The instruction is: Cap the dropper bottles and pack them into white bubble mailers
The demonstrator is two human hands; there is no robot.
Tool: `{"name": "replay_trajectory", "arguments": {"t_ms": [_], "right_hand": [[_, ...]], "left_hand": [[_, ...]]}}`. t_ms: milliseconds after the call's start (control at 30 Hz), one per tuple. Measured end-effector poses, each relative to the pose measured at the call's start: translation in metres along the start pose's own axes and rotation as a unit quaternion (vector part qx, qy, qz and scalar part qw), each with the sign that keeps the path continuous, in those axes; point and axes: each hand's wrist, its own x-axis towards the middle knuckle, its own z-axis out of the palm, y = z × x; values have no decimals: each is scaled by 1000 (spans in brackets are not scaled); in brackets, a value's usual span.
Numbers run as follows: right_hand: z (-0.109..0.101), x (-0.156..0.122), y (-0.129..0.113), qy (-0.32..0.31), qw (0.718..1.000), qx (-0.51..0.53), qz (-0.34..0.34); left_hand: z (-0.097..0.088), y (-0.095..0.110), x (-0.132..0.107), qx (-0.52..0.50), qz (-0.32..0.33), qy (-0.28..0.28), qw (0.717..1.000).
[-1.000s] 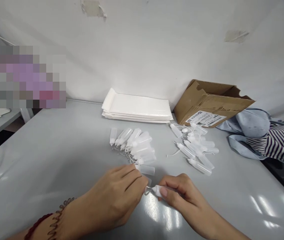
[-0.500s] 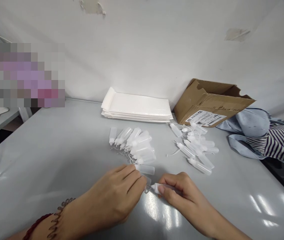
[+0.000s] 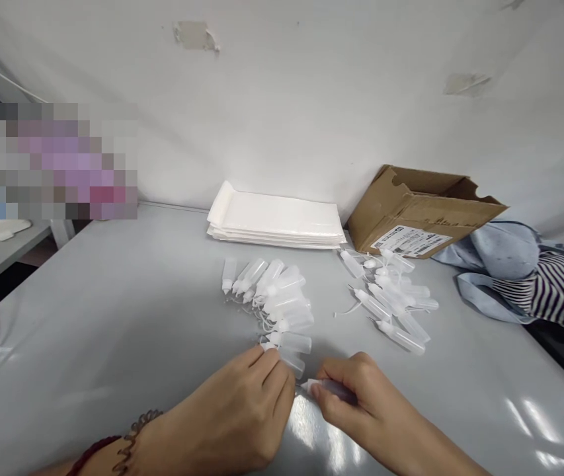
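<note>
Held bottle (image 3: 338, 390) aims its tip toward nine o'clock, at the left hand (image 3: 237, 410)

With twelve o'clock at the wall (image 3: 311, 119), the grey desk (image 3: 113, 317) spreads under everything. Taken from the right hand (image 3: 375, 406), the open cardboard box (image 3: 440, 215) stands farthest off toward one o'clock, and the stack of white mailers (image 3: 282, 215) lies between eleven and twelve, against the wall. Nearer in are two groups of clear bottles: the right pile (image 3: 383, 297) toward one o'clock, the left pile (image 3: 286, 307) toward eleven, its closest bottle just beyond the left fingers.

The right grip is closed round the held bottle's body, thumb on the near side. The bottle's long axis runs roughly nine to half past three, its nozzle at the left end, thin metal tip (image 3: 300, 385) outermost. The left hand, at nine o'clock, is therefore the nearer one to that tip. Its grip is curled, knuckles to the camera; I cannot tell whether the hidden fingertips pinch anything or touch the tip.
</note>
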Motion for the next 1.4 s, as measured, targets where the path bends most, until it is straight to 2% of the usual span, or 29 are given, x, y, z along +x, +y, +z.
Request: {"name": "replay_trajectory", "arguments": {"t_ms": [300,433,533,600,667,767,867,1000,1100,1233,1400], "right_hand": [[4,1,-2,24,999,1,-33],[4,1,0,38,999,9,-32],[1,-1,1,41,998,31,-28],[-2,-3,1,39,997,55,-27],[-3,-4,1,44,995,78,-30],[-5,-4,0,64,992,103,-42],[-4,-4,-2,78,989,112,-51],[-1,-4,-1,95,988,83,-91],[1,-5,2,132,979,21,-155],[2,-5,5,198,949,-71,-234],[3,-6,5,223,932,-118,-260]], "left_hand": [[0,4,0,12,6,12,1000],[2,-1,0,-41,-34,31,998],[-1,-6,1,-86,-85,88,989],[-6,-8,2,-130,-124,119,976],[-11,-8,3,-201,-166,127,957],[-17,-8,3,-323,-221,112,913],[-17,-9,2,-398,-264,99,873],[-14,-10,2,-444,-279,94,846],[-15,-10,3,-450,-280,104,841],[-19,-10,5,-433,-262,136,852],[-21,-10,5,-418,-235,147,865]]}}
